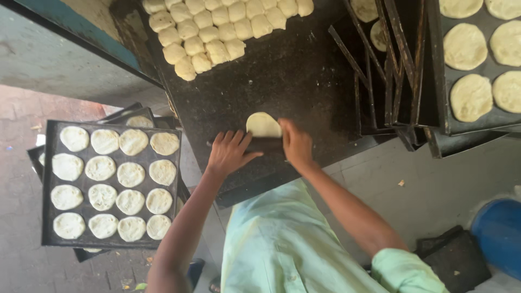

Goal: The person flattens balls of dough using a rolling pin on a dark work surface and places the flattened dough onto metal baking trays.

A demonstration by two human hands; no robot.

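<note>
Sixteen flattened dough discs [116, 174] fill one dark tray [48, 184], one disc [263, 124] lies under one rolling pin [266, 144], and two hands are at work.

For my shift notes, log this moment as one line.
left hand on rolling pin | right hand on rolling pin | flattened dough under pin | dark worktop | dough balls at back

Tray of flat dough rounds [111, 184] on floor left, raw dough balls [217, 30] up top, stacked trays [434, 81] right, blue bucket [499, 233].
</note>
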